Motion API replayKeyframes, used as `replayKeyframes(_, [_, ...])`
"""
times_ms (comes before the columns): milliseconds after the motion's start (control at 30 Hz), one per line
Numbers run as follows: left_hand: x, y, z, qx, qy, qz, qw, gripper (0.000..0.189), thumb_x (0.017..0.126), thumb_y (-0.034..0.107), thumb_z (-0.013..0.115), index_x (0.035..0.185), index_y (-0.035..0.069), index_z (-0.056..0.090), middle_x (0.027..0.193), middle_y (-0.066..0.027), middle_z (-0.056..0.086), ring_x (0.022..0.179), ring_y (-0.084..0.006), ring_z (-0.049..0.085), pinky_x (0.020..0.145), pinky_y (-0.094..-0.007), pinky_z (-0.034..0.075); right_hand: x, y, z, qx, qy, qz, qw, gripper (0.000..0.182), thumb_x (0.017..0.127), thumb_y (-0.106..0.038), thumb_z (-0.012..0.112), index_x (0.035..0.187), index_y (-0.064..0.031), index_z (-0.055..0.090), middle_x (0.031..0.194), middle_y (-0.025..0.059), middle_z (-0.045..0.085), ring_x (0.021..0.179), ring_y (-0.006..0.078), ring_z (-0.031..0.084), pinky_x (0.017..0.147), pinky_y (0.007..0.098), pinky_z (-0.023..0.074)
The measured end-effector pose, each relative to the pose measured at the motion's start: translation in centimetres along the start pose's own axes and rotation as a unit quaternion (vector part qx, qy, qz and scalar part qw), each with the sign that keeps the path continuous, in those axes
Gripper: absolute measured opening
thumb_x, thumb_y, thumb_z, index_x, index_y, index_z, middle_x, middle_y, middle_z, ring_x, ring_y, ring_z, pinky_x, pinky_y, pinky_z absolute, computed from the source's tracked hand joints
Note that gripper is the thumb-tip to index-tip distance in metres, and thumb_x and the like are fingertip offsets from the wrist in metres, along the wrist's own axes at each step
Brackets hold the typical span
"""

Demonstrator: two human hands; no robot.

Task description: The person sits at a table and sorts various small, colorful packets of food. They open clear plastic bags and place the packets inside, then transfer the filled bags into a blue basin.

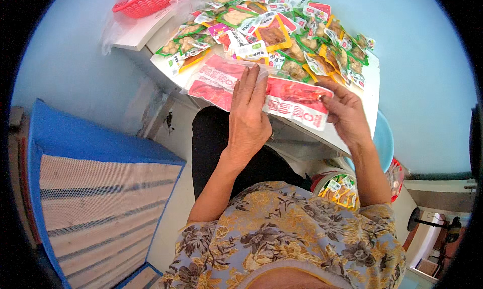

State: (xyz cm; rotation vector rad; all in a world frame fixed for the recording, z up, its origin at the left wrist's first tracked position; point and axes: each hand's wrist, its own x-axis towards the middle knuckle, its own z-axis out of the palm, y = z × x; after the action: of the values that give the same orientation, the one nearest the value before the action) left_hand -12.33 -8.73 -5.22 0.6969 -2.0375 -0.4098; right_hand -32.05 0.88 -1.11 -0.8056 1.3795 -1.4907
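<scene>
My right hand (345,111) pinches the right end of a red-and-white printed food packet (296,102) between thumb and fingers. My left hand (249,104) lies across a longer pink-and-white plastic bag (215,79) with a clear film edge, its fingers straight and close together. That hand's thumb is hidden. The packet and the bag meet beneath my left fingers; whether one is inside the other cannot be told. Both are held just over the near edge of a white table (336,136). Behind them is a heap of sealed snack packets (273,32), some green-edged, others yellow-edged.
A red plastic basket (151,2) sits at the upper left on a white ledge. Right of my legs stand a bucket of packets (339,192) and a light blue basin (385,142). A blue-framed mesh panel (105,206) leans at the lower left.
</scene>
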Motion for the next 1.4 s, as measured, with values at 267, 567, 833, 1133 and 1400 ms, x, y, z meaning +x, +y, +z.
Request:
replayKeyframes(267, [-0.1, -0.1, 0.0, 0.006, -0.003, 0.003, 1.000, 0.068, 0.066, -0.018, 0.043, 0.132, -0.004, 0.050, 0.145, -0.0236, 0.041, 0.137, -0.0406, 0.035, 0.114, -0.0479, 0.027, 2.1, 3.0, 6.5, 0.102, -0.016, 0.057, 0.993, 0.035, 0.097, -0.017, 0.054, 0.127, 0.0005, 0.053, 0.105, 0.0089, 0.066, 0.085, 0.0155, 0.068, 0.068, 0.0304, 0.0606])
replayKeyframes(567, [-0.2, -0.2, 0.1, 0.004, -0.009, 0.002, 1.000, 0.060, 0.071, -0.013, 0.047, 0.130, -0.004, 0.051, 0.144, -0.0248, 0.041, 0.137, -0.0411, 0.036, 0.114, -0.0509, 0.026, 7.3, 5.9, 11.4, 0.202, 0.012, 0.059, 0.978, 0.017, 0.094, -0.008, 0.044, 0.101, -0.0008, 0.058, 0.094, 0.0095, 0.061, 0.080, 0.0173, 0.061, 0.069, 0.0327, 0.0533])
replayKeyframes(833, [-0.4, -0.4, 0.1, -0.006, -0.007, 0.006, 1.000, 0.060, 0.071, -0.014, 0.048, 0.130, -0.004, 0.051, 0.144, -0.0246, 0.041, 0.137, -0.0398, 0.036, 0.114, -0.0501, 0.026, 7.5, 5.0, 13.7, 0.261, 0.044, 0.110, 0.958, 0.055, 0.103, -0.042, 0.016, 0.136, -0.0067, 0.043, 0.129, 0.0137, 0.052, 0.117, 0.0277, 0.053, 0.097, 0.0420, 0.0479])
replayKeyframes(1133, [-0.2, -0.3, 0.2, -0.013, -0.008, 0.006, 1.000, 0.065, 0.069, -0.017, 0.047, 0.132, -0.003, 0.050, 0.145, -0.0235, 0.041, 0.137, -0.0404, 0.036, 0.115, -0.0483, 0.026, 7.7, 6.5, 13.1, 0.221, -0.005, 0.028, 0.975, 0.044, 0.102, -0.031, 0.026, 0.130, -0.0058, 0.048, 0.121, 0.0105, 0.056, 0.112, 0.0225, 0.056, 0.094, 0.0383, 0.0486])
replayKeyframes(1400, [-0.4, -0.6, -0.3, -0.002, -0.012, -0.006, 1.000, 0.065, 0.068, -0.016, 0.047, 0.132, -0.005, 0.049, 0.147, -0.0227, 0.039, 0.137, -0.0393, 0.036, 0.113, -0.0513, 0.027, 5.0, 4.2, 10.4, 0.163, -0.017, -0.038, 0.986, 0.018, 0.090, -0.008, 0.058, 0.099, 0.0059, 0.066, 0.086, 0.0103, 0.069, 0.079, 0.0155, 0.067, 0.070, 0.0289, 0.0571])
